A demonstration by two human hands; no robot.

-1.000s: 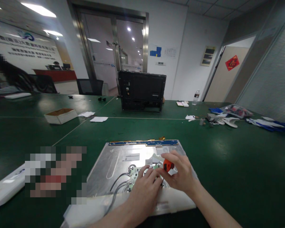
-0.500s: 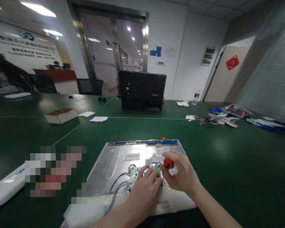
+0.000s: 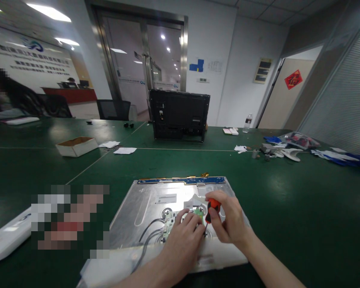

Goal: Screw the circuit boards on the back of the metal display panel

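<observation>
A red-and-black screwdriver (image 3: 213, 206) is gripped by the thumb and fingers of my right hand (image 3: 231, 218). Its thin shaft points down at the right end of a green circuit board (image 3: 169, 219). My left hand (image 3: 186, 236) lies over that board with its fingers apart, hiding much of it; the thumb is out of sight. Under both hands is a flat silver metal panel (image 3: 144, 200) with a blue circuit strip (image 3: 180, 181) along its far edge. Dark cables (image 3: 150, 236) run from the board's left side. Whitish film (image 3: 117, 260) covers the panel's near edge.
On the green table (image 3: 276, 224) a black monitor housing (image 3: 180, 114) stands upright behind the panel. To the left are an open cardboard box (image 3: 77, 147), paper sheets (image 3: 125, 151) and a white casing (image 3: 12, 234). At the far right lie a bottle (image 3: 247, 123) and assorted parts (image 3: 291, 153).
My right thumb and fingers have shifted around the screwdriver, and more of its handle shows, tilted more upright. My left hand has stayed in place on the board.
</observation>
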